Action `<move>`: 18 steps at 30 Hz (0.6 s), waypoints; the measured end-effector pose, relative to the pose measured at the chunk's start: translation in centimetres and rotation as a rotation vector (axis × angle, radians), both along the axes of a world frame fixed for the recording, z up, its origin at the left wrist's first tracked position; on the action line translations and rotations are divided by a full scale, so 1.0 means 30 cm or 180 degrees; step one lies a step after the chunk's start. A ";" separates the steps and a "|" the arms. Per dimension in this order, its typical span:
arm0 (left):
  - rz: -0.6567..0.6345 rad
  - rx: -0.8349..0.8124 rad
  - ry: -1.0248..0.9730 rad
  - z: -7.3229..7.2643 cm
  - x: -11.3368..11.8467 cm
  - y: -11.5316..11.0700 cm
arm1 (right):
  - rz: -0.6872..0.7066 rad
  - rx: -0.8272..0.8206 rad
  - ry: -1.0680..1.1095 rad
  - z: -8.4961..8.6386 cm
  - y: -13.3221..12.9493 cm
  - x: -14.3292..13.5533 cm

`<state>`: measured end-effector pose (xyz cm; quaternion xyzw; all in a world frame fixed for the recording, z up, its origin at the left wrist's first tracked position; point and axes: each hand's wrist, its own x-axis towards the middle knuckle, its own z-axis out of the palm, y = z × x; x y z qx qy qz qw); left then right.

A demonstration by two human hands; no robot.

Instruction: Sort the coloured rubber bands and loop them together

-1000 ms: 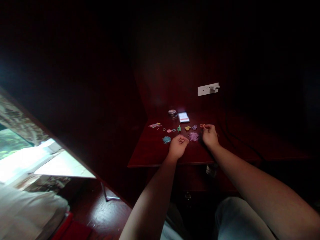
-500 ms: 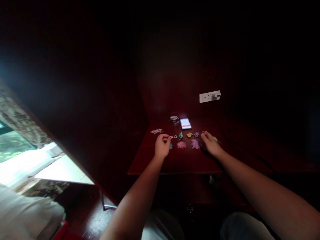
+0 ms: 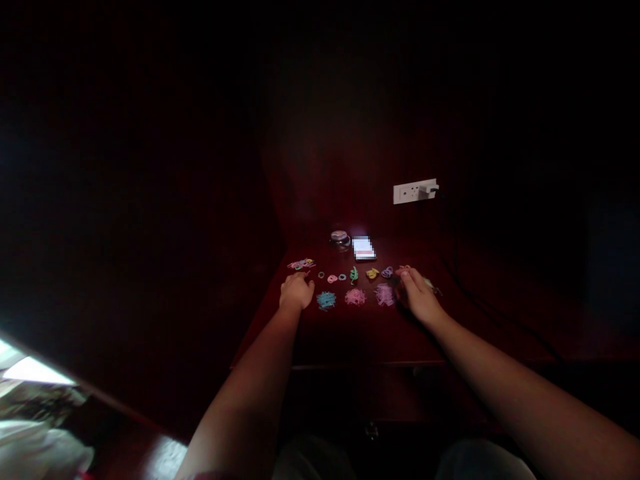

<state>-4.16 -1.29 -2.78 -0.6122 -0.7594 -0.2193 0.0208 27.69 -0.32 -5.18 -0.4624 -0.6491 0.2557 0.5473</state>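
My left hand (image 3: 297, 291) rests at the left of the desk, its fingertips beside a mixed-colour pile of small elastic bands (image 3: 301, 264). Thumb and index finger look apart; the other fingers are partly hidden. My right hand (image 3: 420, 297) is closed, fingers curled by the orange elastic bands (image 3: 404, 268); what it holds, if anything, is hidden. Between the hands lie a dark ring (image 3: 321, 275), pink bands (image 3: 333, 279), a blue band (image 3: 343, 277), and green (image 3: 354, 275), yellow (image 3: 373, 273) and purple bands (image 3: 387, 272). Nearer me are blue (image 3: 327, 300), pink (image 3: 355, 297) and lilac heaps (image 3: 385, 295).
A round clear container (image 3: 340, 240) and a phone with a lit screen (image 3: 363, 248) stand behind the bands. Pale bands (image 3: 430, 285) lie past my right hand. A socket with a plug (image 3: 416, 191) is on the back wall. A dark cable (image 3: 500, 310) runs at the right.
My left hand has moved left, from the pink bands to the mixed pile, uncovering the blue heap and the dark ring. My right hand stays by the orange bands. The view has shifted slightly.
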 end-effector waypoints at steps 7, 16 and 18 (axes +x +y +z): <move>0.0180 0.0852 -0.0449 0.018 -0.001 -0.071 | -0.0080 0.0086 -0.0011 0.015 -0.003 -0.005; -0.0863 0.2189 -0.2382 0.041 0.318 -0.215 | 0.0450 -0.0068 0.0265 0.028 -0.084 -0.071; -0.1170 0.1992 -0.2506 0.011 0.390 -0.238 | 0.0763 -0.0191 0.0330 0.023 -0.122 -0.105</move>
